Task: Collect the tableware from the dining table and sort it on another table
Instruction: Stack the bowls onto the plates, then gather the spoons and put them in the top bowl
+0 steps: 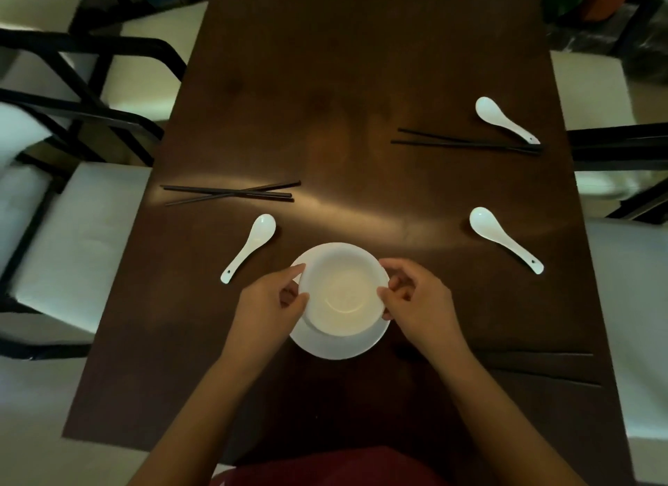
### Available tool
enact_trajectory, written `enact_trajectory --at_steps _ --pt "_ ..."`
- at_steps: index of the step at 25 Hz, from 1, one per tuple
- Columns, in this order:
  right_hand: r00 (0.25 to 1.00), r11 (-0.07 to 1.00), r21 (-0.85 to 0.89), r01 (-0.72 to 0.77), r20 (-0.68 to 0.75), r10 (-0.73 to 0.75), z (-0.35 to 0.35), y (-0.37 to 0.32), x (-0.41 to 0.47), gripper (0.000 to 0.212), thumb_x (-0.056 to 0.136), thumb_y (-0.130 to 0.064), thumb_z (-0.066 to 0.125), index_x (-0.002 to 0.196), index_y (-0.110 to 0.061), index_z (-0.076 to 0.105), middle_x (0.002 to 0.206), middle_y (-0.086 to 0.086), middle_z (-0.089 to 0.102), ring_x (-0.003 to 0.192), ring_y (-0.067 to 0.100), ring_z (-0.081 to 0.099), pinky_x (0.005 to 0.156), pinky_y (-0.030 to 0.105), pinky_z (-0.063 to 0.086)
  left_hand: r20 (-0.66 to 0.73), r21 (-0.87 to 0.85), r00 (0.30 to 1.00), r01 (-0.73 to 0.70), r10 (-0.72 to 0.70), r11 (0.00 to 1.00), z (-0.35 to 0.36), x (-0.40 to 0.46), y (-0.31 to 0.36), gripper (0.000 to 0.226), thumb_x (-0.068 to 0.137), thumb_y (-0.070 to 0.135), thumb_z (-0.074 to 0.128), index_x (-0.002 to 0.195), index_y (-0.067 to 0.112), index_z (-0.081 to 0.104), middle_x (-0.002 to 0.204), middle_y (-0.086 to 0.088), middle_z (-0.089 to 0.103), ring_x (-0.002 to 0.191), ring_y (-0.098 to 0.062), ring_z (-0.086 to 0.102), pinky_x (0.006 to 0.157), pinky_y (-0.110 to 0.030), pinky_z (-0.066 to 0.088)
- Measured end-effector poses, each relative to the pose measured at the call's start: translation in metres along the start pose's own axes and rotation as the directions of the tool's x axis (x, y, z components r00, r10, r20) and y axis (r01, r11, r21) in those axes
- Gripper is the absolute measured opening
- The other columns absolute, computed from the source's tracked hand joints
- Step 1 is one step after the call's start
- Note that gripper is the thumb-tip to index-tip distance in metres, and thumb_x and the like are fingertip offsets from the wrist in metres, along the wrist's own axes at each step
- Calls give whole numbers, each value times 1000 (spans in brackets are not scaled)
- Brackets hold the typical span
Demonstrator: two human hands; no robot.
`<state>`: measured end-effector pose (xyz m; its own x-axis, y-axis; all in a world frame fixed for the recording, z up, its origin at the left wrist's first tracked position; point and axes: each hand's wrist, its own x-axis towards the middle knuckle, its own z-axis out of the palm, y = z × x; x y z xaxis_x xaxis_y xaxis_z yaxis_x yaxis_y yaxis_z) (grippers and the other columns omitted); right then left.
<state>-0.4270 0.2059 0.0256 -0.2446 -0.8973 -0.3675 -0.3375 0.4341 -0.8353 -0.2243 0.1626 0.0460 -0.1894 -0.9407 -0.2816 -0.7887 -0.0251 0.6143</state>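
Head view, left hand [269, 299] and right hand [415, 294] gripping opposite rims of white bowl [343, 290], bowl over white plate [336, 344] near centre of dark bench [325, 105], three white spoons and black chopsticks spread farther out

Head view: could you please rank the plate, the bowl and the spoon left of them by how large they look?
1. plate, widest
2. bowl, slightly narrower; it is nearer the camera, so the true gap may be bigger
3. left spoon, clearly smallest
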Motion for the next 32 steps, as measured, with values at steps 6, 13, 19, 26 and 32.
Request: enact_trajectory --at_steps 6,13,19,26,32 --pt "996 973 -226 49 -59 -64 18 5 -3 36 84 -19 64 119 -24 57 85 -7 56 68 7 56 63 6 40 -36 55 997 -72 74 996 5 -4 -11 45 82 15 66 126 14 56 88 -3 64 76 -14 59 74 -22 47" --pt "993 940 -334 66 -69 -94 26 8 -2 37 85 -22 63 121 -23 57 97 -2 58 79 8 54 78 20 45 -62 38 991 -120 122 992 11 -3 -24 44 81 16 65 124 13 57 82 2 60 71 -11 55 73 -25 48" --pt "996 942 -330 70 -25 -83 26 14 1 36 86 -27 62 122 -24 56 105 -1 60 82 7 54 82 21 46 -64 -37 993 -102 100 994 13 -1 -32 39 84 23 64 122 19 58 85 3 61 74 -10 58 75 -26 51" --pt "906 957 -271 -104 -422 -22 -51 44 43 29 86 -18 58 114 -13 62 107 10 66 93 22 61 82 32 47 -281 -35 956 74 -81 997 -10 44 -69 31 89 21 56 117 11 60 109 -10 64 99 -22 60 83 -29 42" --pt "855 744 -568 -352 -518 9 -94 71 89 43 85 -27 61 125 -12 53 125 17 56 117 34 48 93 50 40 -160 242 955 282 -248 928 -7 93 -89 40 91 24 53 127 5 52 124 -20 55 110 -35 54 93 -49 46"
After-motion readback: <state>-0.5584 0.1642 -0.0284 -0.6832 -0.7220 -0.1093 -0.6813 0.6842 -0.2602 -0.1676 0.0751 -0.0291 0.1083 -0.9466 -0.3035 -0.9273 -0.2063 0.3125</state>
